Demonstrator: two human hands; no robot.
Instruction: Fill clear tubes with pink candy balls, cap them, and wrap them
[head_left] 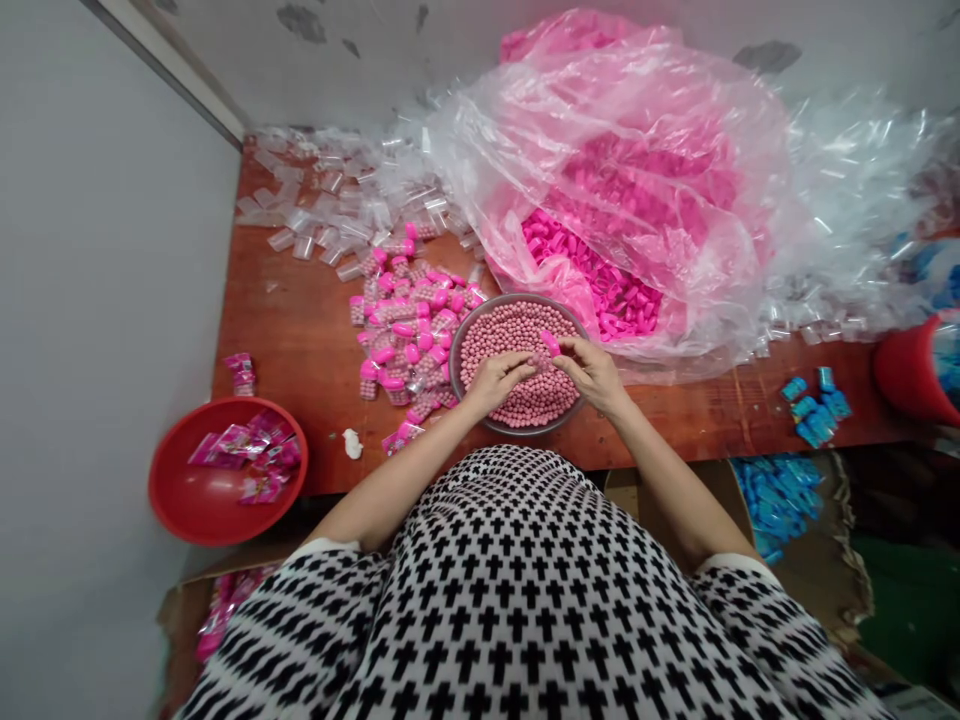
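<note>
Over a grey bowl (454,372) full of small pink balls (501,336), both hands work close together. My left hand (501,382) pinches a small clear container (538,362), with pink balls seeming to show through it. Between the fingers of my right hand (591,372) is a bright pink cap (550,343), tilted and just apart from or touching the container; I cannot tell which. Left of the bowl lies a heap of filled containers with pink caps (420,325). Behind the bowl, loose pink caps (592,270) spill from a large clear plastic bag (675,180).
Empty clear containers (322,215) are strewn at the back left, more (847,200) at the back right. A red basin (166,490) with pink packets overhangs the left front edge. Blue-wrapped pieces (817,410) and a red bucket (904,370) are at right.
</note>
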